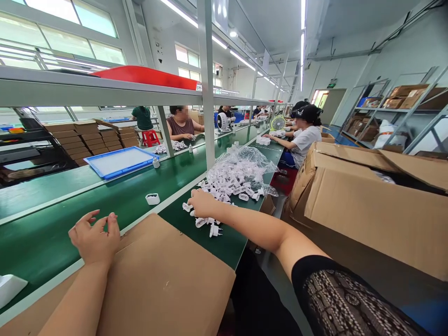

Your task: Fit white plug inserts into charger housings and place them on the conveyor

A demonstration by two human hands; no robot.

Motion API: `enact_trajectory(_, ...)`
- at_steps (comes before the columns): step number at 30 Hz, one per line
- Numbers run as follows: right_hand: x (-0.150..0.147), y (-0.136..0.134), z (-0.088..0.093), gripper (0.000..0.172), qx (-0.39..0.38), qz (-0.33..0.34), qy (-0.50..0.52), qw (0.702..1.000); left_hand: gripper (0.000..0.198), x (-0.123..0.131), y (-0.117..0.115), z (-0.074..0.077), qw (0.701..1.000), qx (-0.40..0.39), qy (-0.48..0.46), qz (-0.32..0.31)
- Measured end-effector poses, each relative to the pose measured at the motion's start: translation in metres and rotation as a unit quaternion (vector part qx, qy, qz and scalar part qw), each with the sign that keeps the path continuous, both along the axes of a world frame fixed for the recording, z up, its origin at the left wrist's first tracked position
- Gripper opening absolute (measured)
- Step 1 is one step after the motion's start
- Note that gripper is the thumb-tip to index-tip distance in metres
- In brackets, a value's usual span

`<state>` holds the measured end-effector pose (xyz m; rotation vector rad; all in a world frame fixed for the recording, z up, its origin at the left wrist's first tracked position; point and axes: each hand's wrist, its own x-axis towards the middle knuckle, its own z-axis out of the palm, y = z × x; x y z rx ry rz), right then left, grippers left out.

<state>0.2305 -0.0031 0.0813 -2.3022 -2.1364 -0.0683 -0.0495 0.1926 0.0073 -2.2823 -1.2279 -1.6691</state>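
My left hand [96, 238] hovers over the edge of the brown cardboard sheet [168, 270], fingers apart and loosely curved, with nothing in it. Stretched out ahead, my right hand [203, 204] is at the near left edge of a heap of white plastic plug pieces [231, 177]. Its fingers are curled down around a small white plug piece [187, 206]; the hand partly hides the grip. Just below that hand lies a white plug with two pins [214, 230]. A clear plastic bag [259, 158] lies partly over the heap.
A green conveyor belt [122, 200] runs along the left, carrying a white oval housing [152, 199] and a blue-rimmed tray [122, 162]. A metal post [206, 93] rises beside the heap. At right stands a large cardboard box [371, 210]. Several people sit further along the line.
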Motion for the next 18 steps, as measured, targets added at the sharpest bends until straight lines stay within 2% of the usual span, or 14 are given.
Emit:
enact_trajectory(4,0.003,0.003,-0.004,0.027,-0.041,-0.023,0.015,0.999,0.047,0.0,0.002,-0.002,0.998,0.053,0.01,0.022)
enact_trajectory(10,0.006,0.007,-0.006,0.02,-0.013,-0.034,0.053,0.998,0.042,-0.001,0.002,-0.005,0.999,0.017,0.035,0.028)
enact_trajectory(18,-0.002,0.0,0.007,0.012,0.016,-0.027,0.101,0.994,0.045,0.0,0.0,-0.007,0.999,-0.014,0.046,0.019)
